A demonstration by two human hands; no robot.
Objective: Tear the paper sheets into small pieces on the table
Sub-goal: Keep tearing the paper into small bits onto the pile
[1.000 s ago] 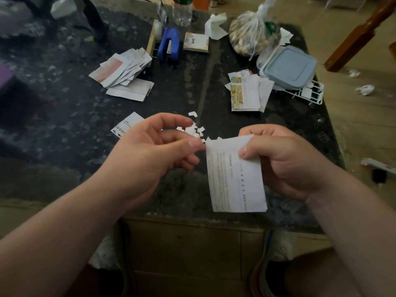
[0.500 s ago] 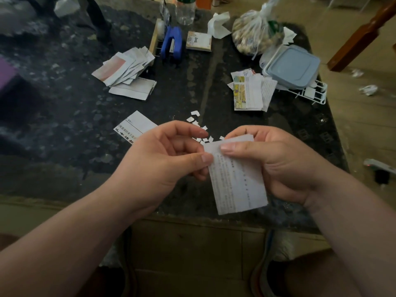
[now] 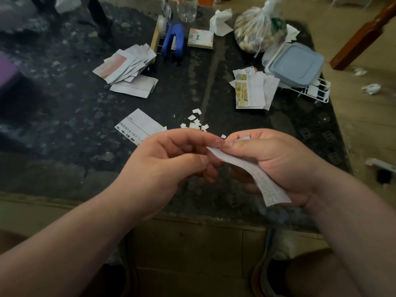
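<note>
"Locating the slip [image 3: 264,183] first: where is it?"

"Above the table's [image 3: 64,125] near edge, off the surface, between both hands."

"Condition?"

"White, narrow, with faint lines of small print. It bows along its length. The top end sits at the fingertips, and the lower end hangs past the heel of the right hand [image 3: 280,166]. The bottom edge is straight."

"Grip?"

"The hands are together, fingertips touching. The right hand wraps the slip, thumb pressed on its top. The left hand [image 3: 169,168] has its fingers curled, with the forefinger tip on the top corner and the thumb just under it."

"Torn matter?"

"Small white scraps [image 3: 196,123] lie on the table just beyond the hands. Beside them is a printed sheet [image 3: 139,127], partly hidden by the left hand."

"Other stock?"

"Two piles lie farther back and well apart: a left pile [image 3: 126,65] and a right pile [image 3: 250,91]."
</note>
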